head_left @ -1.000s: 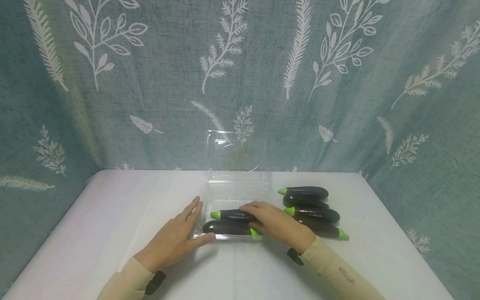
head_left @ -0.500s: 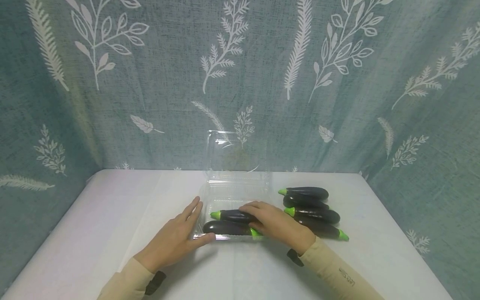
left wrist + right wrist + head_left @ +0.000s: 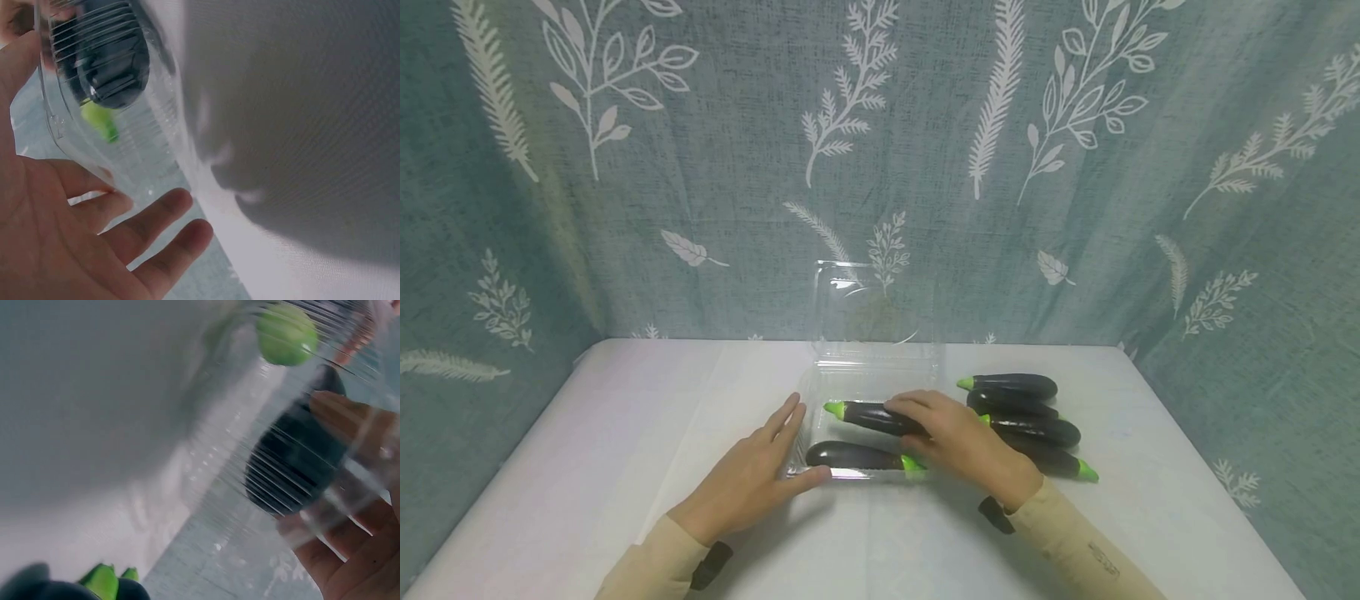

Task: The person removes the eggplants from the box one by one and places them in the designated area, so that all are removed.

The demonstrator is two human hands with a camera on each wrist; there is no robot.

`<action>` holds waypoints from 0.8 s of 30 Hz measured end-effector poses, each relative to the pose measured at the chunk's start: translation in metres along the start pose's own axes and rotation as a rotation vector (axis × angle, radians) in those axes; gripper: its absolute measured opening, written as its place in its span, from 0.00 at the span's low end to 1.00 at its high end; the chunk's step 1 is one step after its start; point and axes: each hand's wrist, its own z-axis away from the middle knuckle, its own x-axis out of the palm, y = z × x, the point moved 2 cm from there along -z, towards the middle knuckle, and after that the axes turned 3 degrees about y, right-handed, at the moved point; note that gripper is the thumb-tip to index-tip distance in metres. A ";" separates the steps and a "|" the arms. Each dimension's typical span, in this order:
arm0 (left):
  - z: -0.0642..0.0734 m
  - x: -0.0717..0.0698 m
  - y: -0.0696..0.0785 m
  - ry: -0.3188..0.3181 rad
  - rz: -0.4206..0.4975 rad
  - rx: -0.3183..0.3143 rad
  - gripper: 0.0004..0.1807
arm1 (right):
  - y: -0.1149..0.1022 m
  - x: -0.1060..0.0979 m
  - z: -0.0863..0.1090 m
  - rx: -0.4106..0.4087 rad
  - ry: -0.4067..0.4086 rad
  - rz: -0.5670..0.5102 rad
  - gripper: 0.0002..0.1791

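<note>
A clear plastic clamshell box (image 3: 865,475) stands in the middle of the table, its lid (image 3: 876,312) raised at the back. Along the box's front wall lies one dark purple eggplant (image 3: 852,455), green stem end to the right. My right hand (image 3: 958,437) grips a second eggplant (image 3: 872,417) by its thick end, green stem end to the left, over the box's inside. In the right wrist view, thumb and fingers flank that eggplant (image 3: 297,462) behind the ribbed clear wall. Fingers extended, my left hand (image 3: 745,479) rests against the box's left side, thumb at the front rim.
Several more eggplants (image 3: 1033,430) lie in a stack of rows on the white table (image 3: 647,433), right of the box and beside my right wrist. A teal leaf-patterned curtain (image 3: 737,208) closes off the back and both sides.
My right hand has moved the gripped eggplant back, up and slightly right, opening a gap to the front eggplant. The left hand and the box have stayed where they were.
</note>
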 end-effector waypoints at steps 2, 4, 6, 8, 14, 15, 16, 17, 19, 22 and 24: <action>0.000 0.000 0.000 -0.001 0.000 0.000 0.55 | -0.001 -0.005 0.000 0.001 0.005 0.016 0.30; 0.000 0.000 0.000 -0.001 -0.002 0.001 0.55 | -0.002 -0.010 -0.001 0.003 0.011 0.022 0.30; 0.000 0.000 0.000 -0.002 -0.003 0.001 0.55 | -0.004 -0.016 -0.002 0.006 0.015 0.028 0.29; 0.000 0.000 0.000 -0.002 -0.003 0.000 0.55 | -0.005 -0.022 -0.002 0.009 0.026 0.026 0.30; 0.000 0.000 0.000 -0.007 0.006 -0.006 0.55 | -0.008 -0.041 0.003 0.020 0.070 0.034 0.31; 0.000 0.000 0.000 -0.008 0.006 -0.006 0.55 | -0.007 -0.044 0.005 0.027 0.076 0.036 0.31; 0.000 0.000 0.000 -0.007 0.005 -0.006 0.55 | -0.007 -0.047 0.007 0.036 0.079 0.039 0.32; 0.000 0.000 0.000 -0.006 0.004 -0.005 0.55 | -0.007 -0.050 0.009 0.045 0.082 0.040 0.32; -0.001 0.000 0.000 -0.005 0.004 -0.002 0.55 | -0.007 -0.056 0.013 0.063 0.086 0.040 0.31; -0.001 0.000 0.000 -0.003 0.005 0.000 0.55 | -0.005 -0.065 0.020 0.083 0.092 0.048 0.32; 0.000 0.000 0.001 -0.003 0.005 0.002 0.55 | -0.004 -0.071 0.025 0.089 0.101 0.055 0.32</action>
